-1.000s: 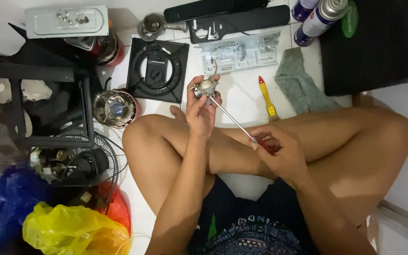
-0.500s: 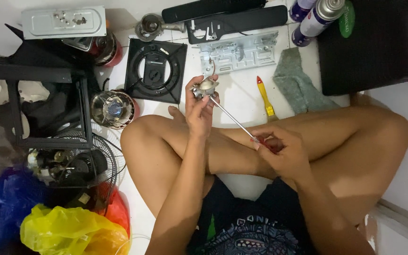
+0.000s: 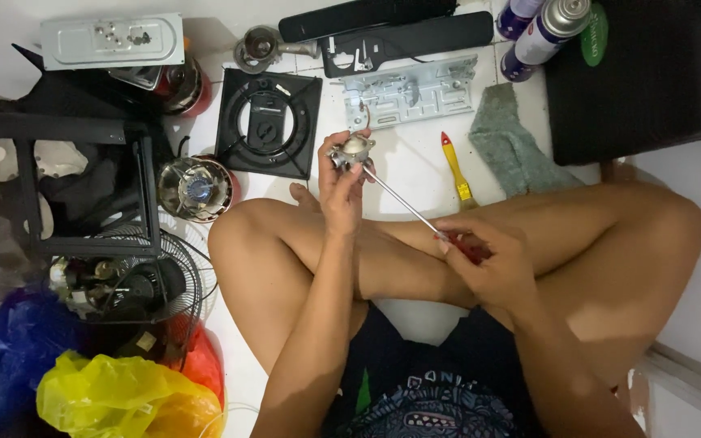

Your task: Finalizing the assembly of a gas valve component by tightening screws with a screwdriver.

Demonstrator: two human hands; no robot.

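My left hand (image 3: 341,188) holds a small silvery metal part (image 3: 351,151) up above my crossed legs. My right hand (image 3: 484,258) grips the red handle of a long screwdriver (image 3: 403,203). Its thin shaft runs up and left, and the tip meets the metal part. Both hands are in front of my knees, over the white tiled floor (image 3: 415,166).
On the floor lie a yellow-and-red screwdriver (image 3: 455,166), a grey rag (image 3: 513,150), a perforated metal plate (image 3: 411,92), a black square stove frame (image 3: 269,122), two spray cans (image 3: 541,32) and a burner (image 3: 196,188). A fan grille (image 3: 127,276) and coloured plastic bags (image 3: 115,397) are on the left.
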